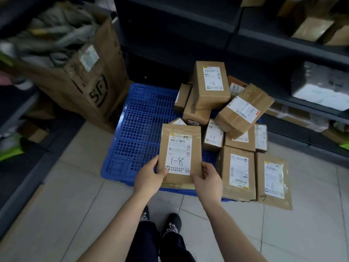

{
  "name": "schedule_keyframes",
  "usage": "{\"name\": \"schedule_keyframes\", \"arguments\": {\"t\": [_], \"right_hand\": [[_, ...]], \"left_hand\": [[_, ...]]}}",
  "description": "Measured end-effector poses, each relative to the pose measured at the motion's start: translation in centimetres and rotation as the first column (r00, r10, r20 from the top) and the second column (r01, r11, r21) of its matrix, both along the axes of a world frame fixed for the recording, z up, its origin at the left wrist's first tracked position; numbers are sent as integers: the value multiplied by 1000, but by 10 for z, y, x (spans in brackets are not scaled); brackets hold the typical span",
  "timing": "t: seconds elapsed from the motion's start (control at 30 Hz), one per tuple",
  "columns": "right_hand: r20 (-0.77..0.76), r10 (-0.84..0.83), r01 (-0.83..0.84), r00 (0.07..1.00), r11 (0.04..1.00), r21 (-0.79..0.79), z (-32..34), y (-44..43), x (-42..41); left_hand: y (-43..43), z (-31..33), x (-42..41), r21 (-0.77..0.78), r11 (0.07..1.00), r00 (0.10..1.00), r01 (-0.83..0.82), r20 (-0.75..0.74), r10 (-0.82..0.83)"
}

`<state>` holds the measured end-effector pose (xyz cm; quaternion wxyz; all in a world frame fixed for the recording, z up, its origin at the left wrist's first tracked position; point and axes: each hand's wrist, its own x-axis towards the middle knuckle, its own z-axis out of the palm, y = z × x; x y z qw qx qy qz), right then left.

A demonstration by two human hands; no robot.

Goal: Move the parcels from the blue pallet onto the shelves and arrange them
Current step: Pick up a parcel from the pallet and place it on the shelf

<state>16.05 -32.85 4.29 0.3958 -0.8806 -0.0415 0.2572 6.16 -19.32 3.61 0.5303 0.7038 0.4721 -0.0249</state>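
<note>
both hands on the 1-8 parcel

right at the bottom, dark shoes [171, 223] planted on the pale tiled floor [66, 195]. just ahead, the left hand [149, 177] and the right hand [207, 181] have a flat brown parcel marked 1-8 [179, 154] between them, held over the near edge of the blue pallet [137, 118]. left thumb curls over the label's lower left corner, right fingers wrap the lower right edge, so each hand pinches a side, label facing up. to the right, a taped box [238, 173] and a flat envelope marked 1-6 [273, 182] sit side by side at the pallet's near right corner, the envelope out over the tiles. beyond them the heap of parcels [243, 112] crowds the pallet's right half, a box marked 1-6 [211, 84] topping it at the back. far left, a big sf carton [85, 72] stuffed with grey bags. behind everything, dark shelves [283, 40], with a grey-wrapped parcel [321, 86] on the right.
</note>
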Motion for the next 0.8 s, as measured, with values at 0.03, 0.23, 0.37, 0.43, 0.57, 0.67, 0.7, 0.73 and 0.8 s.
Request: {"name": "schedule_keyframes", "arguments": {"t": [0.03,0.23,0.37,0.43,0.57,0.67,0.7,0.73,0.8], "right_hand": [[20,26,-26,999,1000,17,5,7,-1],[136,199,-211,971,974,81,45,60,-21],[189,328,-354,926,927,127,66,103,-48],[210,390,-424,897,893,151,76,126,-67],[240,499,-542,832,823,167,97,169,-117],[259,569,-617,781,766,180,109,199,-160],[269,590,-642,761,744,184,113,208,-174],[279,609,-665,742,723,187,116,218,-189],[295,646,-706,704,684,185,123,237,-219]], "left_hand": [[4,8,-5,13,1000,1000,-24,16,24],[37,49,-42,108,970,973,-218,96,208],[64,74,-82,155,923,932,-352,150,330],[77,86,-108,168,895,906,-413,176,385],[103,106,-167,188,832,849,-522,201,488],[121,116,-216,202,776,800,-598,206,563],[127,119,-233,214,755,784,-619,211,583],[132,122,-249,223,735,767,-641,216,604],[141,129,-283,225,693,728,-685,226,647]]}}
